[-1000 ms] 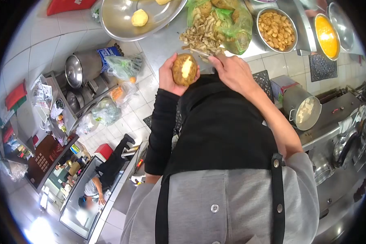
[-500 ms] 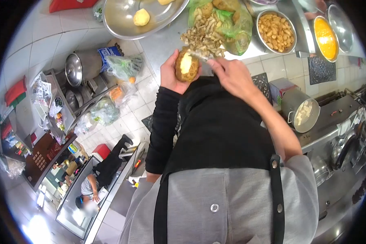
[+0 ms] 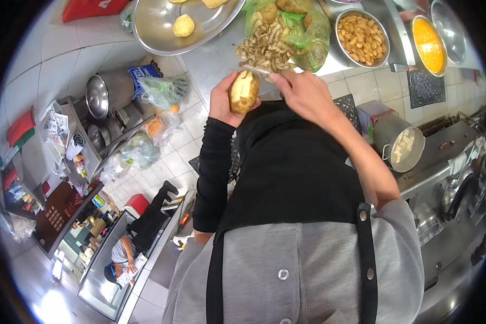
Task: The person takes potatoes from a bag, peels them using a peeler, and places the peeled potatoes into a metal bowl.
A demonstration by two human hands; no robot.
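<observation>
A partly peeled potato (image 3: 244, 92) with a pale bare strip down its brown skin rests in my left hand (image 3: 224, 102), whose fingers wrap round it. Close on its right, my right hand (image 3: 306, 96) is closed on a peeler (image 3: 259, 70), partly hidden and blurred, near the potato's top. Just beyond lies a heap of peelings (image 3: 267, 47) beside a green plastic bag (image 3: 314, 40) of unpeeled potatoes. The large steel bowl (image 3: 151, 39) at upper left holds several peeled potatoes.
A bowl of brown chunks (image 3: 363, 40) and one of orange liquid (image 3: 429, 46) stand at upper right. A pot (image 3: 413, 154) sits on the stove side at right. Plastic bags (image 3: 140, 151) lie on the floor at left. Another person (image 3: 125, 251) is at lower left.
The pale strip on the potato has grown wider. The peeler has moved along the potato and back to near its top, and the potato has turned slightly.
</observation>
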